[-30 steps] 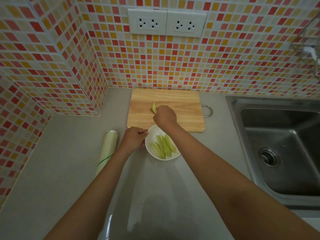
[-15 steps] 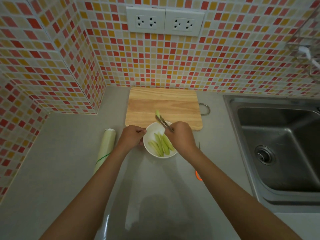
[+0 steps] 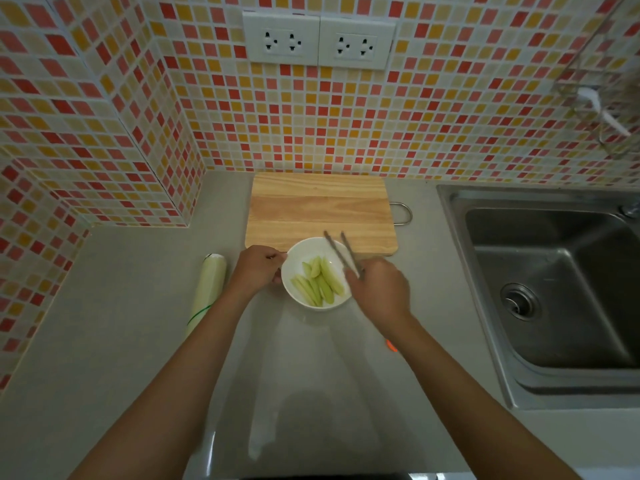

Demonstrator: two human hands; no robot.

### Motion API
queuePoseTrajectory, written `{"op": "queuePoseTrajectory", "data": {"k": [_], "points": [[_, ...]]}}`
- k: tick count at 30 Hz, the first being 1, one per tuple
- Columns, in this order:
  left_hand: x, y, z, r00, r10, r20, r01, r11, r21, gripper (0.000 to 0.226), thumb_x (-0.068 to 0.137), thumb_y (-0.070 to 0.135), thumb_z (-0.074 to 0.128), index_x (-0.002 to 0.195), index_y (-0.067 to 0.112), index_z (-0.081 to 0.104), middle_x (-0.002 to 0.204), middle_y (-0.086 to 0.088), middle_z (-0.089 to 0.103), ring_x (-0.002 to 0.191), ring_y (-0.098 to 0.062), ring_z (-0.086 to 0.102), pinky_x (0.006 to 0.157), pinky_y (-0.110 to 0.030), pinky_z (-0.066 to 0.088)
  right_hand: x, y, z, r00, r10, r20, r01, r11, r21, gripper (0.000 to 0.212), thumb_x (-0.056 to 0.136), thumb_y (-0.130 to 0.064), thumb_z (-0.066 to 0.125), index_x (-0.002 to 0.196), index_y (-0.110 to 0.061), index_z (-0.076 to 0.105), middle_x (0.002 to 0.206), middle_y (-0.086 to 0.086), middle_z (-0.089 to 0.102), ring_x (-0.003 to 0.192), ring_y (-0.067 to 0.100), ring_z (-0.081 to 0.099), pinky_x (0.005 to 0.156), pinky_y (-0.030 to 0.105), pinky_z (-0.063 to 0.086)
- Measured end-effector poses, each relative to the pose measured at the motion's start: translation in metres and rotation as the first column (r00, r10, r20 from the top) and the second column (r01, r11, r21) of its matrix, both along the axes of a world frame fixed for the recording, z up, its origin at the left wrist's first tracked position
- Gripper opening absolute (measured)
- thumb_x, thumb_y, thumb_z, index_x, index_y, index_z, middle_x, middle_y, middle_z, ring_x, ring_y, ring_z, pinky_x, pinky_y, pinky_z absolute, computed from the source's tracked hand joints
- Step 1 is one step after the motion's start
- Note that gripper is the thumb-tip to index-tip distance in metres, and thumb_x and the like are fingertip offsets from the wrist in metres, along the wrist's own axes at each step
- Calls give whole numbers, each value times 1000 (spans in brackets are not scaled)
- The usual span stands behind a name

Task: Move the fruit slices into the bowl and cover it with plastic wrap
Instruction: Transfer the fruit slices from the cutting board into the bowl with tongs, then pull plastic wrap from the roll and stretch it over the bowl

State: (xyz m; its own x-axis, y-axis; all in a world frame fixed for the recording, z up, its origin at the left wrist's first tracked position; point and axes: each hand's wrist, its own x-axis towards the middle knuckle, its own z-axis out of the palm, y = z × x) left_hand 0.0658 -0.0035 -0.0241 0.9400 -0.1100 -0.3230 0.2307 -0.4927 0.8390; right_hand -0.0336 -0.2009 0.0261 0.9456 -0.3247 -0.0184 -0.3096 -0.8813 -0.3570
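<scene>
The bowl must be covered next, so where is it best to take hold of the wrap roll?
Probably grip the wrap roll round its middle, coming from above. It lies flat on the counter, left of the bowl, with both long sides free.

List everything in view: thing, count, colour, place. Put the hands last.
bowl: one, white, on the counter at the board's near edge
fruit slices: several, pale green, in the bowl
board: one, light wood, against the back wall, nothing on it
chopsticks: one pair, metal grey, tips over the bowl's far rim
wrap roll: one, pale with green marks, left of the bowl
sink: one, steel, at the right
sockets: two plates, white, on the tiled wall
orange item: one, mostly hidden under the right forearm
left hand: grips the bowl's left rim
right hand: holds the chopsticks
</scene>
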Motion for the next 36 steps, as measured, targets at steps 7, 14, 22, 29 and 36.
{"op": "queuePoseTrajectory", "data": {"k": [7, 14, 22, 29, 36], "points": [[-7, -2, 7, 998, -43, 40, 40, 997, 67, 22, 91, 17, 58, 88, 4, 76, 65, -9, 68, 55, -18, 63, 70, -31, 54, 91, -49, -16, 961, -271, -54, 272, 962, 15, 38, 93, -41, 53, 98, -6, 69, 99, 13, 71, 91, 31, 68, 66, 31, 44], [-13, 2, 5, 995, -85, 47, 80, 993, 88, 20, 92, 15, 56, 89, 14, 76, 60, -1, 68, 48, -11, 62, 60, -26, 54, 121, -53, -43, 956, -237, -173, 225, 971, -81, 28, 94, -27, 52, 108, -6, 66, 112, 12, 67, 101, 30, 66, 76, 34, 49], [-22, 3, 4, 997, -81, 20, 80, 995, 55, 22, 94, 14, 54, 105, 16, 73, 64, -8, 68, 45, -13, 62, 57, -23, 51, 113, -55, -35, 973, -183, -137, 182, 983, -21, 49, 91, -47, 52, 115, -5, 59, 114, 16, 64, 103, 33, 63, 77, 37, 49], [-31, 5, 4, 998, -57, -2, 57, 998, -21, 22, 92, 11, 56, 105, 13, 73, 65, -15, 69, 53, -21, 67, 52, -18, 52, 46, -31, -28, 985, 2, -174, 72, 906, 417, 47, 96, -35, 48, 53, -15, 52, 52, 5, 55, 48, 26, 55, 53, 29, 41], [-42, 3, 7, 995, -96, 36, 95, 995, 31, 30, 86, 6, 50, 101, 13, 75, 66, -20, 72, 64, -29, 72, 74, -35, 58, 11, -18, -30, 986, -12, -166, 88, 884, 459, 40, 94, -9, 44, 54, -4, 47, 44, 10, 51, 37, 17, 50, 50, 28, 46]]}}
